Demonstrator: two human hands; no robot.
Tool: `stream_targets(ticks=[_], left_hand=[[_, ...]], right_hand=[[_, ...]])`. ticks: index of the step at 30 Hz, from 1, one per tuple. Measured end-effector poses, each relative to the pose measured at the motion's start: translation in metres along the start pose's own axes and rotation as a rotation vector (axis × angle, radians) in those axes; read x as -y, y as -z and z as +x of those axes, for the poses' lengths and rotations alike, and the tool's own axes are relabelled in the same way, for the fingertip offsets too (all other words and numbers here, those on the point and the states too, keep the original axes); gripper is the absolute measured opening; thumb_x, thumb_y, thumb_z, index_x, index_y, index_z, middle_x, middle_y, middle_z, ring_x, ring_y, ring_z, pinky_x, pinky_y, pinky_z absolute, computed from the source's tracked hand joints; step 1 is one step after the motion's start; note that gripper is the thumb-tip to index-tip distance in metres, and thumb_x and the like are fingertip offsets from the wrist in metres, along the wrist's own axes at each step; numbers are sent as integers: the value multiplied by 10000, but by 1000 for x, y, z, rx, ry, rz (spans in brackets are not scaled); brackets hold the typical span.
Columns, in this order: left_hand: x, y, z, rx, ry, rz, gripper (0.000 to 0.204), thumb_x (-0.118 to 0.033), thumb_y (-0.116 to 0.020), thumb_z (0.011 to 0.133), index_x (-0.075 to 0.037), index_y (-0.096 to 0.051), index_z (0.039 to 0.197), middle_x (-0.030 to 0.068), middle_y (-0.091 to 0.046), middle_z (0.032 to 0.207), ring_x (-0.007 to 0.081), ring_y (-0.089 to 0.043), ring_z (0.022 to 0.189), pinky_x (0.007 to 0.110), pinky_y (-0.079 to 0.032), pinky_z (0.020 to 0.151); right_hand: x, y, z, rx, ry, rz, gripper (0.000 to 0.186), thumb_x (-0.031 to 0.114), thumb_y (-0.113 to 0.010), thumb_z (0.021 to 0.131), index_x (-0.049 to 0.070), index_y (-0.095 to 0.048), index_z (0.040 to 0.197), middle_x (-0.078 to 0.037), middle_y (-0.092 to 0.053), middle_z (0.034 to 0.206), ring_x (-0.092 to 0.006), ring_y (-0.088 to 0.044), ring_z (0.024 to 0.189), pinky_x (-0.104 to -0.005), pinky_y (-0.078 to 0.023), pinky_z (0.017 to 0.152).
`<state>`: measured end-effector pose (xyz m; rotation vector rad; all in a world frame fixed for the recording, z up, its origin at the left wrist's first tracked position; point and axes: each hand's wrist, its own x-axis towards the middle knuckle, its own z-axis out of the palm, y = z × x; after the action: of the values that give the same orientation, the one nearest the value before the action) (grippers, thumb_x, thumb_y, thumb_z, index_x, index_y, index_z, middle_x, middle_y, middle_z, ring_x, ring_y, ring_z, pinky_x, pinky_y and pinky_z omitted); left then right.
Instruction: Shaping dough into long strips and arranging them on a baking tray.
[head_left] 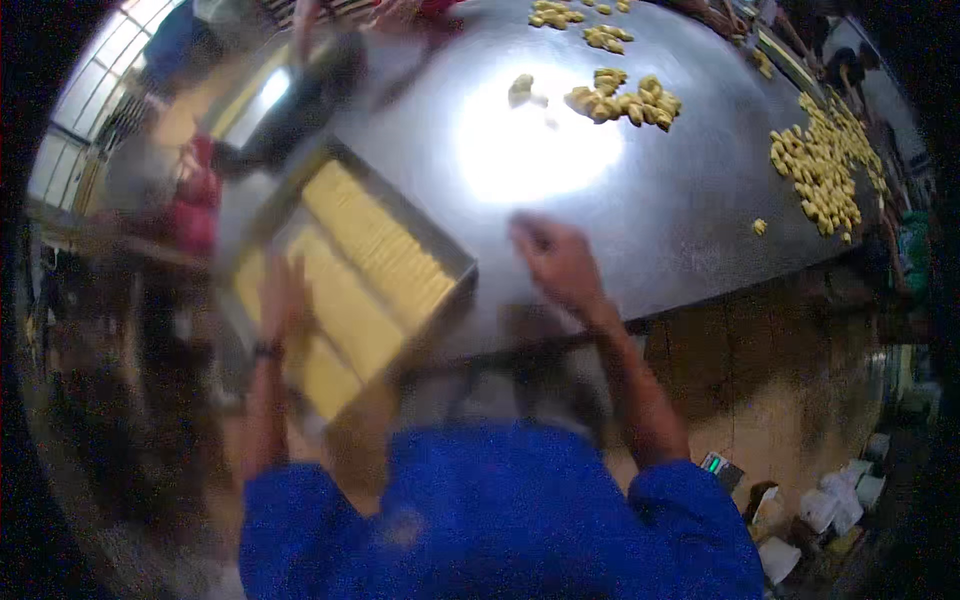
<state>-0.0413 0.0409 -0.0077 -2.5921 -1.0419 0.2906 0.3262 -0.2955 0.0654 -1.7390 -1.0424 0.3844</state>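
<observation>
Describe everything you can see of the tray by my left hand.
The tray is rectangular, with a grey, metal-looking rim. Packed yellow pieces fill long strips, separated by narrow gaps or dividers. It appears slantwise in view, reaching past the near edge of the table. Your left hand overlaps its left side; blur hides whether they touch.

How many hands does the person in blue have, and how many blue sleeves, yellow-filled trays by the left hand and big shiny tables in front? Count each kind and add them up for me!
Bare hands: 2 (left hand, right hand)
Blue fabric sleeves: 2 (left sleeve, right sleeve)
Dark-rimmed rectangular tray: 1
Large grey metal table: 1
Total: 6
</observation>
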Motion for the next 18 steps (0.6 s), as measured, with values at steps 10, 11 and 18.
stream_targets(ticks=[10, 11, 18], left_hand=[[-94, 143, 17, -355, 1, -967, 408, -259, -603, 997, -12, -592, 1322, 159, -618, 1319, 248, -584, 1213, 356, -436, 1043], [-107, 153, 23, -273, 10, -999, 387, -242, -605, 997, -13, -602, 1309, 146, -631, 1300, 229, -606, 1176, 345, -459, 1017], [-203, 196, 106, 68, -108, -1731, 445, -266, -609, 999, -7, -547, 1355, 125, -645, 1218, 174, -663, 985, 299, -541, 847]], right_hand=[[-147, 36, 189, -240, -443, -493, 451, 380, -519, 955, -25, -711, 1004, -239, -703, 1033, -400, -677, 996, -482, -519, 899], [-148, 25, 205, -290, -504, -470, 476, 392, -513, 955, -40, -708, 994, -252, -699, 1037, -408, -673, 1003, -491, -517, 902], [-99, 7, 210, -202, -154, -389, 333, 313, -678, 874, 18, -724, 1023, -218, -708, 967, -343, -697, 866, -442, -552, 779]])
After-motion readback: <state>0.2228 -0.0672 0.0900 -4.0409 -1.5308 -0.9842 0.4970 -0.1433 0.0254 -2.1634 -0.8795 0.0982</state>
